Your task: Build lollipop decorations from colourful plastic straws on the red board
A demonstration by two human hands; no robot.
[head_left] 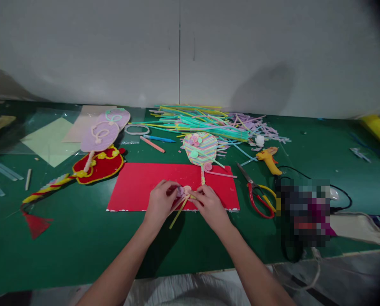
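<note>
My left hand (pixel 161 199) and my right hand (pixel 211 206) meet over a red board (pixel 135 182), both with fingers pinched. Between them is a small pipe-cleaner flower cluster (pixel 187 190) of pink and lilac coils. Yellow-green pipe-cleaner stems (pixel 178 214) hang from it toward me. My left fingertips are at the lilac side, and my right ones grip the yellow-green side. Just beyond the hands lies a round striped pastel fan (pixel 205 148) decorated with coils and little flowers; its wrapped handle (pixel 203 175) reaches onto the red board.
Scissors (pixel 256 193) and a yellow glue gun (pixel 268 159) lie at the right, near a blurred-out patch. A pile of pipe cleaners (pixel 202 123) spreads along the wall. On the left are a red fan (pixel 102 166), lilac fan shapes (pixel 100 134) and a pale green sheet (pixel 51 142).
</note>
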